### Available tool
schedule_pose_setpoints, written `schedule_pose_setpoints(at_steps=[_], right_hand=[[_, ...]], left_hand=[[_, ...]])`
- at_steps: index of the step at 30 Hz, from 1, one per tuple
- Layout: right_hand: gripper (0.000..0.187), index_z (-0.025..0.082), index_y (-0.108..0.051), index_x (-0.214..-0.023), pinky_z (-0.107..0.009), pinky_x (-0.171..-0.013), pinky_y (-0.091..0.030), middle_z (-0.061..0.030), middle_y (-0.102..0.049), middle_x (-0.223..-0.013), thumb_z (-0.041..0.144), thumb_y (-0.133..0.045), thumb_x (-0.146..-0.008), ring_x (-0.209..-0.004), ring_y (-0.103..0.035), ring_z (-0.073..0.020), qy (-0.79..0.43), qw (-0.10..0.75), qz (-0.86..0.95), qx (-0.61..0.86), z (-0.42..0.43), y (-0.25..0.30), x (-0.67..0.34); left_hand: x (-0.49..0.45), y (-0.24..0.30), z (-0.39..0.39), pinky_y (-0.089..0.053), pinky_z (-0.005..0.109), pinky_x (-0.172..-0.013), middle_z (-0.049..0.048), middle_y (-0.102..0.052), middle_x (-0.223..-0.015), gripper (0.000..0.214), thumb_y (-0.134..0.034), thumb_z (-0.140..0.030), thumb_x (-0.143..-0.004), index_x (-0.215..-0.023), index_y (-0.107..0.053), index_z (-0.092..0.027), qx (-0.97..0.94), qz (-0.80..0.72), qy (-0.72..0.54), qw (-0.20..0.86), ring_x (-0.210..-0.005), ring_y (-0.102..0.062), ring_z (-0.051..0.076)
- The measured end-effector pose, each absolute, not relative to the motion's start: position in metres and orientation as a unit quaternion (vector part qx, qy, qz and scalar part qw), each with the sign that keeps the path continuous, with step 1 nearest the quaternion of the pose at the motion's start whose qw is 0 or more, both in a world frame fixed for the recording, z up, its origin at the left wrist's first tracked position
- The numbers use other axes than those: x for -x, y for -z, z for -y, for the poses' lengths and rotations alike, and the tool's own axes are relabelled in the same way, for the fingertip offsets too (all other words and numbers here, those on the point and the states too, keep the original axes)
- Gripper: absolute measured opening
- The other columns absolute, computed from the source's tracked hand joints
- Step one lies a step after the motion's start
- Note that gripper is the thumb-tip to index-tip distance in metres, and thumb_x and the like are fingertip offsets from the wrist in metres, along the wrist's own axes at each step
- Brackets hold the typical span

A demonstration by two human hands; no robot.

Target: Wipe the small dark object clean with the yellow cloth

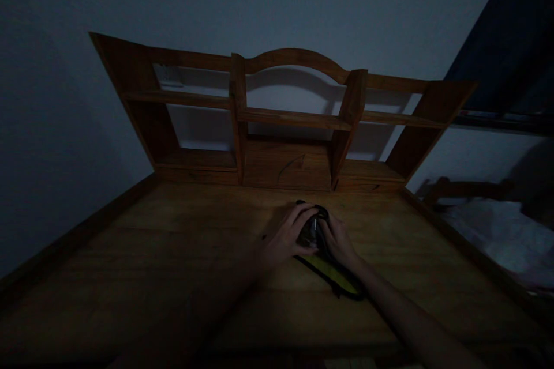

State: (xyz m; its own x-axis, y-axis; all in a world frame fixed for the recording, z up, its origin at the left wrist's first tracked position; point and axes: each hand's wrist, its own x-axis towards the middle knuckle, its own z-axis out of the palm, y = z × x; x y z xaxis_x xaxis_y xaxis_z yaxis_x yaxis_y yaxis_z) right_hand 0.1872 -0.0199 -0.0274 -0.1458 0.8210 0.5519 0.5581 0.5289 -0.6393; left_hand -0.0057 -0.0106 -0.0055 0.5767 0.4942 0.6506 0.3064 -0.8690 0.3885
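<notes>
Just right of and below the frame's centre, the left hand's [285,238] fingers grasp a glossy dark object [309,234]; the right hand [343,243] adjoins its right side (grip unclear). A yellow-lined case [335,277] slants lower right across the desk [208,253].

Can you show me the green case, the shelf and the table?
Green case [340,278]: head view, on its yellow-green flat part.
Shelf [296,57]: head view, on its curved top.
Table [194,230]: head view, on bare wood.
</notes>
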Motion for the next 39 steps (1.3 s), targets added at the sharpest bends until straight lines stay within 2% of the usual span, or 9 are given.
schedule_pose_setpoints(at_steps=[4, 8, 11, 17, 21, 25, 29, 33, 39], right_hand=[[0.031, 0.02, -0.055, -0.12, -0.026, -0.089, -0.044, -0.0029, -0.062, -0.111, 0.035, -0.049, -0.093, -0.101, -0.058, -0.0152, -0.182, 0.492, 0.699, 0.486, 0.019, 0.022, -0.181], [0.029, 0.017, -0.058, -0.106, -0.027, -0.083, -0.045, -0.002, -0.063, -0.097, 0.036, -0.061, -0.084, -0.091, -0.06, -0.0163, -0.228, 0.515, 0.658, 0.5, 0.016, 0.018, -0.18], [0.029, 0.016, -0.06, -0.101, -0.027, -0.083, -0.044, -0.0022, -0.063, -0.094, 0.037, -0.063, -0.082, -0.09, -0.059, -0.017, -0.268, 0.523, 0.642, 0.492, 0.016, 0.014, -0.179], [0.039, 0.016, -0.058, -0.11, -0.031, -0.09, -0.045, -0.0057, -0.062, -0.105, 0.044, -0.06, -0.082, -0.098, -0.059, -0.0204, -0.357, 0.52, 0.619, 0.468, 0.02, 0.01, -0.176], [0.044, 0.02, -0.048, -0.127, -0.033, -0.098, -0.042, -0.0054, -0.055, -0.124, 0.032, -0.053, -0.085, -0.113, -0.054, -0.0196, -0.406, 0.477, 0.645, 0.438, 0.02, 0.016, -0.174], [0.055, 0.02, -0.043, -0.131, -0.031, -0.101, -0.04, -0.0049, -0.054, -0.125, 0.022, -0.058, -0.078, -0.114, -0.053, -0.0173, -0.368, 0.467, 0.683, 0.424, 0.017, 0.021, -0.173], [0.048, 0.017, -0.045, -0.127, -0.033, -0.101, -0.04, -0.0068, -0.055, -0.122, 0.019, -0.055, -0.08, -0.111, -0.054, -0.0173, -0.311, 0.461, 0.719, 0.417, 0.013, 0.025, -0.174], [0.044, 0.016, -0.043, -0.129, -0.035, -0.1, -0.04, -0.0091, -0.054, -0.122, 0.015, -0.047, -0.086, -0.112, -0.052, -0.0182, -0.23, 0.439, 0.762, 0.418, 0.012, 0.031, -0.176], [0.039, 0.017, -0.045, -0.129, -0.032, -0.096, -0.042, -0.0084, -0.056, -0.121, 0.014, -0.041, -0.09, -0.109, -0.053, -0.0169, -0.167, 0.426, 0.782, 0.423, 0.016, 0.029, -0.174]], left_hand=[[0.002, 0.015, 0.009, -0.03, 0.031, -0.113, 0.0057, -0.034, -0.138, 0.082, -0.077, -0.027, -0.068, -0.139, -0.034, -0.025, -0.852, -0.231, -0.427, 0.197, -0.132, -0.032, 0.017], [0.001, 0.021, 0.007, -0.032, 0.033, -0.112, 0.006, -0.034, -0.138, 0.087, -0.074, -0.012, -0.065, -0.14, -0.033, -0.025, -0.841, -0.244, -0.428, 0.225, -0.132, -0.033, 0.018], [0.001, 0.02, 0.008, -0.032, 0.033, -0.112, 0.0062, -0.034, -0.137, 0.09, -0.071, -0.009, -0.062, -0.142, -0.032, -0.024, -0.832, -0.251, -0.435, 0.237, -0.131, -0.033, 0.019], [0.006, 0.01, 0.008, -0.036, 0.035, -0.11, 0.0078, -0.038, -0.133, 0.082, -0.072, -0.012, -0.062, -0.137, -0.038, -0.021, -0.821, -0.271, -0.448, 0.226, -0.126, -0.038, 0.02], [0.01, 0.009, 0.008, -0.038, 0.034, -0.107, 0.0076, -0.04, -0.131, 0.081, -0.075, -0.017, -0.063, -0.135, -0.04, -0.021, -0.82, -0.287, -0.446, 0.214, -0.124, -0.041, 0.02], [0.011, 0.012, 0.007, -0.037, 0.03, -0.108, 0.0067, -0.038, -0.132, 0.081, -0.075, -0.016, -0.063, -0.135, -0.039, -0.022, -0.825, -0.287, -0.44, 0.208, -0.125, -0.039, 0.018], [0.01, 0.014, 0.008, -0.035, 0.034, -0.109, 0.0085, -0.036, -0.133, 0.077, -0.075, -0.021, -0.068, -0.136, -0.038, -0.021, -0.837, -0.259, -0.436, 0.205, -0.128, -0.036, 0.019], [0.01, 0.014, 0.009, -0.035, 0.033, -0.11, 0.0078, -0.037, -0.132, 0.075, -0.075, -0.026, -0.069, -0.135, -0.039, -0.022, -0.849, -0.25, -0.427, 0.187, -0.128, -0.035, 0.019], [0.01, 0.014, 0.01, -0.036, 0.034, -0.108, 0.0087, -0.038, -0.132, 0.076, -0.076, -0.031, -0.068, -0.134, -0.039, -0.021, -0.854, -0.254, -0.429, 0.15, -0.126, -0.037, 0.02]])
